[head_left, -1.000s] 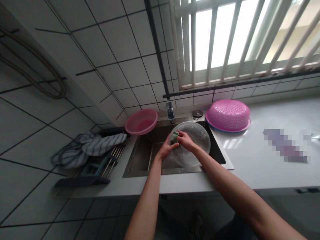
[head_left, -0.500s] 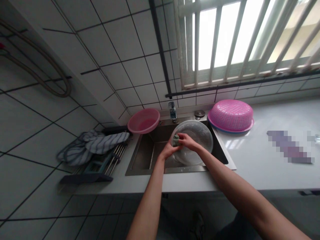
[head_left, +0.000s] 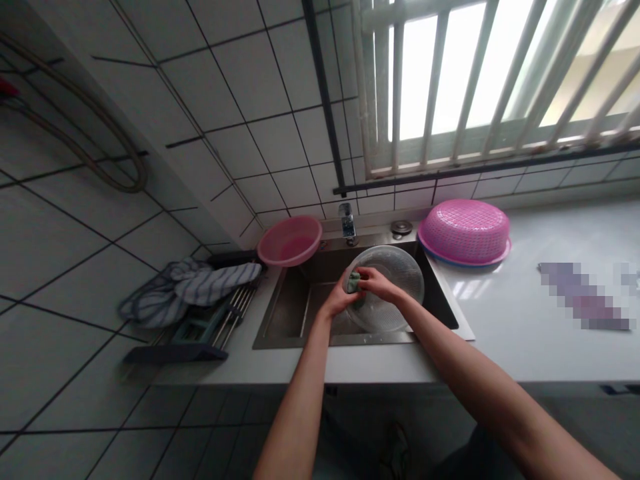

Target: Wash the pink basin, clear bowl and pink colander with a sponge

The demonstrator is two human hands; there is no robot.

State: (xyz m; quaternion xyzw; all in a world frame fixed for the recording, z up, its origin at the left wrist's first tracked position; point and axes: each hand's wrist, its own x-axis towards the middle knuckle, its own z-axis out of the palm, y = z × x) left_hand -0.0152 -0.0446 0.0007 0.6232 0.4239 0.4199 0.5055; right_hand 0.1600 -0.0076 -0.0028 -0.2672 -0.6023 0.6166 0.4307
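The sink (head_left: 290, 313) is sunk into the white tabletop (head_left: 525, 320), its front rim running just ahead of both forearms. Inside it a clear bowl (head_left: 395, 280) stands tilted on edge, filling the right half of the basin and leaning toward the right wall; the left half of the basin lies open down to the steel floor. A tap (head_left: 347, 222) stands at the back rim, just behind the bowl's upper edge. A pink basin (head_left: 290, 241) sits at the back left corner, overhanging the sink's rim. To the right, an upturned pink basket (head_left: 465, 231) rests on the tabletop close to the sink's right back corner, with bare tabletop stretching beyond it. Left of the sink a dish rack (head_left: 200, 330) carries a striped cloth (head_left: 185, 290), and the tiled wall closes that side.

The left hand (head_left: 336, 300) grips the bowl at its left rim, fingers curled round the edge; how tightly they close cannot be told. The right hand (head_left: 377, 283) reaches across to the same part of the bowl, fingers pressed together on a small green cloth (head_left: 353, 281) held against the bowl's surface near the rim. The two hands are touching or nearly so, with the green cloth between them.
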